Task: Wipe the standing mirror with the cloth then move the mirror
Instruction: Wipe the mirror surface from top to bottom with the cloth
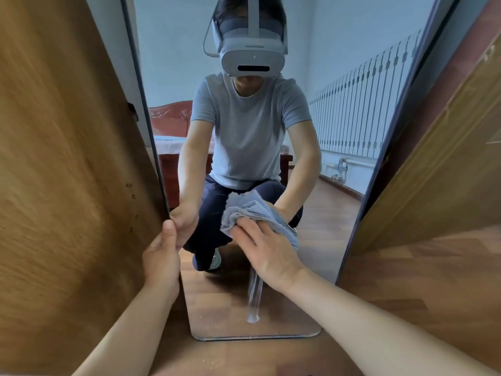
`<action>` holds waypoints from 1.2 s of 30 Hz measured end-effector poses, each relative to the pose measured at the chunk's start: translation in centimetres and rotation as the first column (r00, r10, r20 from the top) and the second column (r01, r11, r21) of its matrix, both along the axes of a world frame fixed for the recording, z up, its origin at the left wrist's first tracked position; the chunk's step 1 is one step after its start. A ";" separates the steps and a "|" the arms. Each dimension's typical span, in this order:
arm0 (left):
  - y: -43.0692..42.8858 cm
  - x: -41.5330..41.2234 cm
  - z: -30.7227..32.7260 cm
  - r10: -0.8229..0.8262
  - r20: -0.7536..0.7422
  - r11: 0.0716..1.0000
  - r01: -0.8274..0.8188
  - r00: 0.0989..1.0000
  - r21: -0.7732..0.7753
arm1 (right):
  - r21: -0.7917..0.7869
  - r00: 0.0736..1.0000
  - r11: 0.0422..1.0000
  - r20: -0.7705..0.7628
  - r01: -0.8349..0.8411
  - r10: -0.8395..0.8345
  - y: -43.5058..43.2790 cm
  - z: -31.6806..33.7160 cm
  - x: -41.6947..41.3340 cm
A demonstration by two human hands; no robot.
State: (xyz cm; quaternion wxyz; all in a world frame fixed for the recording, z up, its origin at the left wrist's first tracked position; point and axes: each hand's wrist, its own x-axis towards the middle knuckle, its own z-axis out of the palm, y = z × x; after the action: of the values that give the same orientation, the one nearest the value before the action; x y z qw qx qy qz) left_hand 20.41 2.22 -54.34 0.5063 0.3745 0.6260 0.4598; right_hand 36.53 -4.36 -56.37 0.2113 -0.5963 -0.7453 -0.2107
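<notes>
The tall standing mirror (339,126) with a dark frame fills the middle of the view and reaches down to the wooden floor. My left hand (162,256) grips its left edge low down, thumb on the glass side. My right hand (267,251) presses a crumpled light blue cloth (249,210) flat against the lower part of the glass. The mirror reflects a crouching person in a grey T-shirt and a headset, with both hands and the cloth doubled in it. A whitish streak (254,299) runs down the glass below the cloth.
A brown wooden panel (67,172) stands close on the left of the mirror, and a wooden door (439,164) leans in on the right. Wooden floor (406,289) lies below. The reflection shows a bed and a white radiator behind me.
</notes>
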 end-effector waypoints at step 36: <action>1.0 -1.8 -2.7 -0.109 0.114 0.993 0.114 0.987 -0.039 | -0.045 0.877 0.901 -0.215 0.431 -0.430 -8.1 -7.5 6.7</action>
State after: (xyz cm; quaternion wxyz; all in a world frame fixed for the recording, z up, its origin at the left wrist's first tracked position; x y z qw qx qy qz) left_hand 18.60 3.22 -57.08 0.5738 0.3712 0.5850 0.4367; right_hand 43.19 -12.50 -63.88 0.2416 -0.7661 -0.5655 -0.1868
